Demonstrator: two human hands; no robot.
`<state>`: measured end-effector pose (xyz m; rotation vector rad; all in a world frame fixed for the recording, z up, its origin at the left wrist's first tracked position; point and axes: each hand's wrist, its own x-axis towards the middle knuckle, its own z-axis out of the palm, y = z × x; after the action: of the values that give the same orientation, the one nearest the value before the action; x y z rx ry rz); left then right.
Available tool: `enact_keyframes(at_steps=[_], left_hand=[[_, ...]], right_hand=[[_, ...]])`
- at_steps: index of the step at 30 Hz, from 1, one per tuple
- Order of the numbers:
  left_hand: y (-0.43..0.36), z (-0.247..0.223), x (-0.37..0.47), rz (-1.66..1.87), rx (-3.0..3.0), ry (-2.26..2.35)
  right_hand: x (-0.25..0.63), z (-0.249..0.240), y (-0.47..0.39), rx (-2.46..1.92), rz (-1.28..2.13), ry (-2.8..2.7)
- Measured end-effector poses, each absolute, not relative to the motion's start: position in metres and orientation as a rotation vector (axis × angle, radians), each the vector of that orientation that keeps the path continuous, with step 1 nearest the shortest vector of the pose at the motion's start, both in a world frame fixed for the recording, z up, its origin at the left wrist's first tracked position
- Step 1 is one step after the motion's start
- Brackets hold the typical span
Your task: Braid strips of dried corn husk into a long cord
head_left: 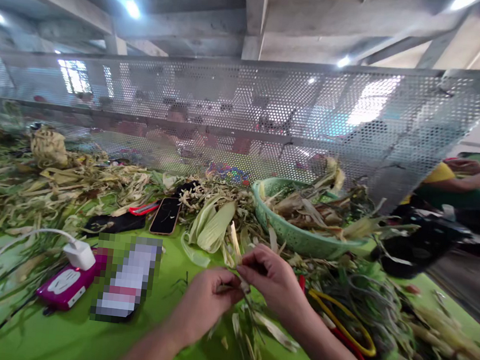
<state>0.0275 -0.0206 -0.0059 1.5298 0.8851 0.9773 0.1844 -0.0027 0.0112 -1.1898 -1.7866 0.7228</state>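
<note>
Near the middle of the green table [152, 343], my left hand [209, 301] and my right hand [270, 276] are close together, fingertips nearly touching. Both are closed in a pinch on a thin strip of plant leaf, with a pale upright piece [234, 240] rising just beyond the fingers. The exact grip of each is partly hidden by the fingers. Loose leaf strips [247, 342] lie on the table under my hands. Pale green husks [213, 223] rest a little beyond them.
A green basket [302, 239] of dry husks stands behind my right hand. Yellow-handled and red-handled tools [361, 329] lie to the right. Phones [165, 216], a purple power strip [69, 285] and a white cable are at left. A perforated metal screen [231, 104] rises behind; a person's arm shows far right.
</note>
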Motion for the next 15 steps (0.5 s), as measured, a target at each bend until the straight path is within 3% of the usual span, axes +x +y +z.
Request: enact_keyframes(at_steps=[9,15], left_hand=[[-0.022,-0.008,0.028,0.900,1.389,0.814],[-0.020,-0.009,0.026,1.101,1.218,0.913]], right_hand=[[0.179,0.008,-0.001,-1.235,0.669,-1.732],[0.184,0.023,-0.006,-1.275,0.610,-1.587]])
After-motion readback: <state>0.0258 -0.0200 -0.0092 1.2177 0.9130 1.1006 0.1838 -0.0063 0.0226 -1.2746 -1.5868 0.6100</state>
